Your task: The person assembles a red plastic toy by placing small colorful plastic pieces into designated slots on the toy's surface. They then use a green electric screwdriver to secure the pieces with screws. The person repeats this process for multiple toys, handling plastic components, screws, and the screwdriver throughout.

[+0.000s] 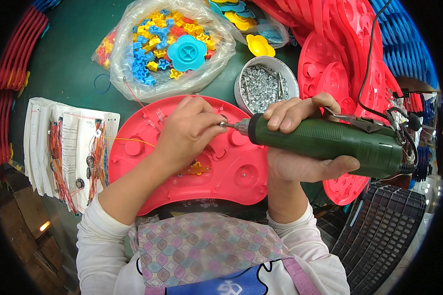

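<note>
My right hand (300,120) is wrapped round a dark green electric screwdriver (325,145), which lies nearly level with its bit pointing left. At the bit's tip my left hand (189,128) pinches a small screw (223,124) between thumb and fingers. Both hands are over a curved red plastic panel (133,174) with round recesses and pegs. A yellow star-shaped piece (198,168) sits in the panel's middle, partly behind my left wrist. One yellow wire (133,140) runs onto the panel from the left, and its end is hidden by my left arm.
Behind the panel stand a plastic bag (219,69) of small coloured pieces and a white bowl (294,81) of silver screws. Papers with wire bundles (59,157) lie left. Stacked red panels (330,29) fill the back right; a dark crate (384,221) is at lower right.
</note>
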`<state>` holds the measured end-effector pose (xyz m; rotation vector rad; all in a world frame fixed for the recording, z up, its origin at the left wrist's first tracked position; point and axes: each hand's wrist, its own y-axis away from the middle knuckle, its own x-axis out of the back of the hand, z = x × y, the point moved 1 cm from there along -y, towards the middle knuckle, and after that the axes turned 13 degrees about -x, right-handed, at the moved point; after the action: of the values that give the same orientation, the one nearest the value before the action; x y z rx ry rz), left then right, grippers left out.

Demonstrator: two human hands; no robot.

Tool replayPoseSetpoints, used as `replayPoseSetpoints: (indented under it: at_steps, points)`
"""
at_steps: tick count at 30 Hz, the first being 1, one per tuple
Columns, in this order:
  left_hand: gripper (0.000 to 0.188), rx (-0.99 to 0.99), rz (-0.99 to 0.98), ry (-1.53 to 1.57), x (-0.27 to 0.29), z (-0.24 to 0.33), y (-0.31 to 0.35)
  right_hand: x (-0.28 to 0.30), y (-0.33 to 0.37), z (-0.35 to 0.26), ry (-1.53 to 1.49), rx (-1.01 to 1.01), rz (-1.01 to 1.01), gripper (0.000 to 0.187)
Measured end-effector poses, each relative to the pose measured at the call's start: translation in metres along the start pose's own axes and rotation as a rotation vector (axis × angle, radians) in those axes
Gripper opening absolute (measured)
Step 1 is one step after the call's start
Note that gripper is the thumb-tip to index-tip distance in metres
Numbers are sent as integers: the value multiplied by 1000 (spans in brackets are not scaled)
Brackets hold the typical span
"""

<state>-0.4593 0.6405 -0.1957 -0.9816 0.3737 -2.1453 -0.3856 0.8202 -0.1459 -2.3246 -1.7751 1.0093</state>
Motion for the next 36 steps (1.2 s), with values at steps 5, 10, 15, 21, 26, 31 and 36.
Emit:
replayPoseSetpoints:
  at_steps: [5, 10, 15, 21, 26, 31, 36]
  points:
    - [25, -83, 67, -101, 2, 8, -6, -1, 1, -1, 36, 37, 3, 105]
    - [24, 57, -67, -42, 8, -3, 2, 13, 5, 2, 72, 16, 67, 102]
    - [19, 79, -84, -4, 6, -7, 3, 14, 6, 6, 59, -5, 77, 100]
    - [16, 65, -83, -13, 6, -8, 2, 16, 7, 14, 40, -43, 106, 98]
    - [12, 61, -63, -4, 3, -9, 3, 9, 2, 14, 104, -168, 50, 98]
    - [13, 64, -39, 41, 4, -5, 2, 7, -12, 12, 251, -233, -199, 106]
    - [16, 137, -8, 58, 5, -4, 4, -1, -14, 13, 149, -41, -195, 114]
